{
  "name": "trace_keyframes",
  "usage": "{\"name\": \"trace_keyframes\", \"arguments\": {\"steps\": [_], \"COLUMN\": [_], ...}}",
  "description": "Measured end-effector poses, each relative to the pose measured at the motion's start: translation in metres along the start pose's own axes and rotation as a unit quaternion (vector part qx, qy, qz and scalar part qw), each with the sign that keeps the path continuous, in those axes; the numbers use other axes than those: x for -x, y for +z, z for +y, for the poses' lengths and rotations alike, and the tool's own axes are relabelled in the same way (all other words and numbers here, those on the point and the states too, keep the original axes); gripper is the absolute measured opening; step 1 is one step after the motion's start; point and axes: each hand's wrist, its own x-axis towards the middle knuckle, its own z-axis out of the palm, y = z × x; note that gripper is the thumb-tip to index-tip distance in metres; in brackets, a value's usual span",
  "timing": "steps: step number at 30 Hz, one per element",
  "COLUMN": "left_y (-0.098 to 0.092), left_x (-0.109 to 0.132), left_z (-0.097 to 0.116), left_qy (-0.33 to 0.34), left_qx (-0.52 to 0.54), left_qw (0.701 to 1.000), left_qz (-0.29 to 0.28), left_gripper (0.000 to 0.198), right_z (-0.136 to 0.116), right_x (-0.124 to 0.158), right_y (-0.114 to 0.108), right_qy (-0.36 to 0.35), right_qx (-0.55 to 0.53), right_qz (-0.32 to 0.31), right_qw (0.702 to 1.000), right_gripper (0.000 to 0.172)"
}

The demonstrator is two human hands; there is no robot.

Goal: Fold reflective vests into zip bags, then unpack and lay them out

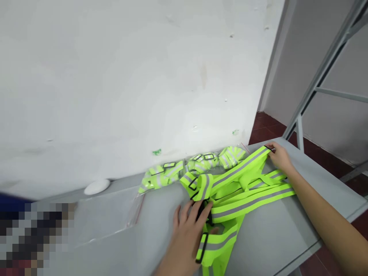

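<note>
A neon yellow-green reflective vest (227, 207), made of straps with grey stripes and black buckles, lies spread on the grey table. My left hand (188, 226) is over its near left part, fingers curled around a black buckle and strap, with the thumb partly hidden by the fabric. At the far right end, my right hand (278, 156) pinches the end of one strap, lifting it a little. Behind the vest, several folded vests in clear plastic bags (163, 174) lie in a row against the wall.
A flat clear plastic bag (107, 214) with a red seal line lies on the grey table (152, 237) at left. Near the wall sits a white oval object (97, 187). A metal ladder-like frame (316, 82) stands at right. The lower left corner is blurred out.
</note>
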Motion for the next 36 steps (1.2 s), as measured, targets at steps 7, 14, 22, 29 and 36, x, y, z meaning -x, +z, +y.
{"name": "trace_keyframes", "arguments": {"steps": [7, 14, 22, 29, 36], "left_y": [-0.025, -0.019, -0.037, -0.051, -0.088], "left_x": [-0.007, -0.004, -0.047, -0.098, -0.119], "left_z": [0.012, 0.006, -0.042, -0.055, -0.112], "left_qy": [-0.037, -0.059, -0.037, 0.05, -0.013], "left_qx": [0.081, 0.27, 0.082, 0.078, 0.216], "left_qw": [0.995, 0.957, 0.99, 0.992, 0.976], "left_qz": [-0.034, 0.087, 0.106, -0.09, -0.034], "left_gripper": [0.055, 0.03, 0.046, 0.035, 0.039], "right_z": [-0.043, -0.21, -0.249, -0.245, -0.219], "right_x": [0.022, 0.112, 0.187, 0.191, 0.201], "right_y": [-0.015, -0.011, 0.012, 0.019, 0.009], "right_qy": [-0.057, -0.178, -0.216, -0.211, -0.23], "right_qx": [0.076, -0.11, -0.108, -0.098, -0.103], "right_qz": [-0.012, -0.241, -0.293, -0.296, -0.265], "right_qw": [0.995, 0.947, 0.925, 0.927, 0.931], "right_gripper": [0.038, 0.03, 0.019, 0.009, 0.029]}}
